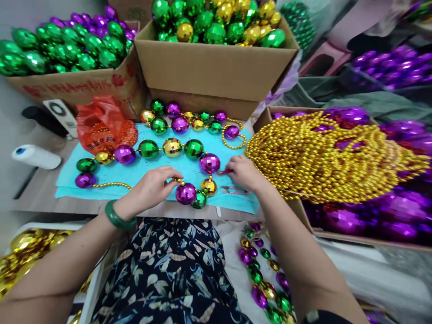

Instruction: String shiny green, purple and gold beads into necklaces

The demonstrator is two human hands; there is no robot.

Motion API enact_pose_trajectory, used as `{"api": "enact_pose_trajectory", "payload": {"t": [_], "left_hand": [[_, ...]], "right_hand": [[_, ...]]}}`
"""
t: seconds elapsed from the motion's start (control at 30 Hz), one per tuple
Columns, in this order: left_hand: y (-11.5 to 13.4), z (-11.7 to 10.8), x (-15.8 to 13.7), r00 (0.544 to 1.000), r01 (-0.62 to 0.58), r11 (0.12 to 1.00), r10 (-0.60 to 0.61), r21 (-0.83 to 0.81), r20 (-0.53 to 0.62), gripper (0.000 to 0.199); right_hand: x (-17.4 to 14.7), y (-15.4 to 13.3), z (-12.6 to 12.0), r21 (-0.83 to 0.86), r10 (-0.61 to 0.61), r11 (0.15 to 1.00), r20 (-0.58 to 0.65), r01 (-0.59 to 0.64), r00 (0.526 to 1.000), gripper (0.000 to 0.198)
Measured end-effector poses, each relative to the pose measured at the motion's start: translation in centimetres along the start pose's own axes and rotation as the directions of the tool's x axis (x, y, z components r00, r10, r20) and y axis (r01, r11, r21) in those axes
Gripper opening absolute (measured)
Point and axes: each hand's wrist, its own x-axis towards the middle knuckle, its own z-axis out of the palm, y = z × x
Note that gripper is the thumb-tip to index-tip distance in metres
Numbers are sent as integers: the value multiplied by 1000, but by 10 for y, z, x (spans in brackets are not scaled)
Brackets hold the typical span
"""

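My left hand (pixel 155 184) pinches the gold bead end (pixel 178 180) of a bead strand, beside a large purple faceted bead (pixel 185 193). From there the strand runs through a green bead (pixel 199 200), a gold bead (pixel 209 186) and another purple bead (pixel 209 163), then curves left across the blue cloth (pixel 141 173). My right hand (pixel 241 171) is closed around a slim dark-red object (pixel 224 172), whose kind I cannot make out, just right of the strand. Below that hand lies a pair of thread snips (pixel 234 190).
Behind the cloth stand two cardboard boxes (pixel 216 63) of beads. A heap of gold bead strings (pixel 320 157) covers a box of purple beads at right. A red plastic bag (pixel 101 121), a white bottle (pixel 37 156) and a second bead strand (pixel 180 125) are also here. Finished-looking strands (pixel 256 274) hang at my lap.
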Motion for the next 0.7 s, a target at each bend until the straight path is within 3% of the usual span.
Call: {"api": "enact_pose_trajectory", "payload": {"t": [0.1,0.2,0.3,0.4,0.57,0.7], "left_hand": [[-1,-4,2,999,43,993,-39,-110,37,16],[-2,-6,4,990,128,955,-109,-266,86,13],[-6,-4,6,976,214,886,-181,-412,118,15],[-11,4,8,970,241,821,-222,-519,99,19],[-16,21,7,972,190,767,-234,-613,10,17],[-17,26,4,974,119,753,-213,-647,-70,16]], "right_hand": [[-14,12,-7,318,58,948,-187,4,981,11],[-26,1,-21,685,212,724,-335,83,918,16],[-28,-31,-31,907,240,399,-246,136,939,26],[-16,-66,-29,981,99,164,-122,105,987,35],[10,-99,-12,999,-54,-8,-54,54,997,41],[22,-108,-6,997,-109,-37,-69,66,992,36]]}}
